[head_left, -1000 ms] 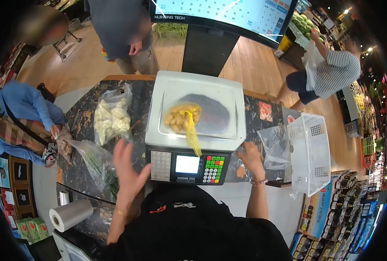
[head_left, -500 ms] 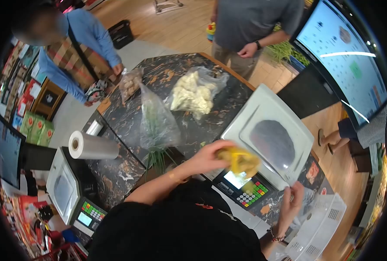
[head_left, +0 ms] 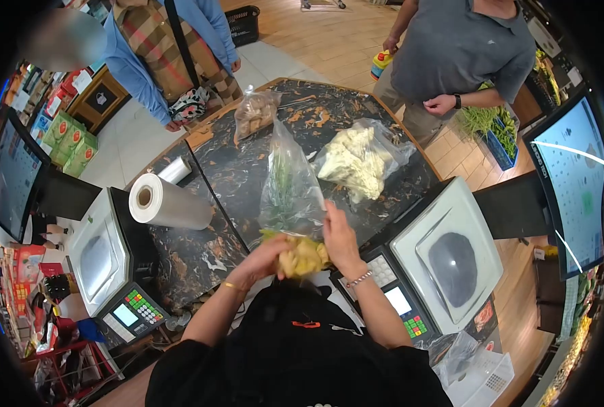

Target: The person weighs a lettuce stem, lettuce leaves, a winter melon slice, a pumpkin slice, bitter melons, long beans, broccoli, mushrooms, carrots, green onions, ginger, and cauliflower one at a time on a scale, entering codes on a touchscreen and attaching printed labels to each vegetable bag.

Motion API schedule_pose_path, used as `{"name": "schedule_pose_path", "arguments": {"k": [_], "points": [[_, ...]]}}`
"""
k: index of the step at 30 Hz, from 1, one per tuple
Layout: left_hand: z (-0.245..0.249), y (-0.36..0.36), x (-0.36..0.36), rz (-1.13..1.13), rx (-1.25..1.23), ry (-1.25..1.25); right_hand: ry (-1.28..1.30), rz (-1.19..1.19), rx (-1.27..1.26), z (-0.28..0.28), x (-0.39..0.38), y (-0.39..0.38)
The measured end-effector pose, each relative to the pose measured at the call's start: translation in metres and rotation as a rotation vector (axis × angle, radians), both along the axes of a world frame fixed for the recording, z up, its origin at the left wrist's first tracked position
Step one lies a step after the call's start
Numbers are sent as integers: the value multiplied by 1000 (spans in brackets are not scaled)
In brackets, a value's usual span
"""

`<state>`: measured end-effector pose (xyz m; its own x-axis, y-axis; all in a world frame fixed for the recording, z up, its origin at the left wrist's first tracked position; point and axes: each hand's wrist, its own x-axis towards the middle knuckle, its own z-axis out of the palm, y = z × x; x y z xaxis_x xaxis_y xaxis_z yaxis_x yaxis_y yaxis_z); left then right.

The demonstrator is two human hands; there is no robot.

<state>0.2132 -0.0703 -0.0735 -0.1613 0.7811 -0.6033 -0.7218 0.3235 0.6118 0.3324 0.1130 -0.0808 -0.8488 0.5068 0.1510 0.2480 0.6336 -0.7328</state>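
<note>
My left hand [head_left: 265, 259] is closed on a bag of yellow produce [head_left: 303, 256] at the near edge of the dark marbled counter [head_left: 220, 159]. My right hand [head_left: 341, 239] is up beside that bag, its fingers at the lower right of a clear bag of long green stalks [head_left: 285, 183]; what its fingertips hold is too small to make out. Behind lie a clear bag of pale cauliflower-like pieces [head_left: 356, 161] and a bag of brownish items [head_left: 254, 114].
White scales stand on the right [head_left: 455, 261] and left [head_left: 98, 254], each near a monitor. A plastic roll [head_left: 170, 202] rests left of centre. Two people stand across the counter, one in blue sleeves [head_left: 136, 81], one in a grey shirt [head_left: 465, 51].
My left hand has carried the yellow produce left, away from the right scale. My right hand has left the scale's corner and come beside it. The camera view has shifted.
</note>
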Motion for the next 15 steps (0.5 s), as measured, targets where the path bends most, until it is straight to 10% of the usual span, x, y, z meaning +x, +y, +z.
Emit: {"name": "schedule_pose_path", "arguments": {"k": [8, 15], "points": [[-7, 72, -9, 696, 404, -235, 236, 17, 70, 17, -13, -11], [0, 73, -38, 794, 528, -303, 70, -113, 378, 29, -26, 28]]}}
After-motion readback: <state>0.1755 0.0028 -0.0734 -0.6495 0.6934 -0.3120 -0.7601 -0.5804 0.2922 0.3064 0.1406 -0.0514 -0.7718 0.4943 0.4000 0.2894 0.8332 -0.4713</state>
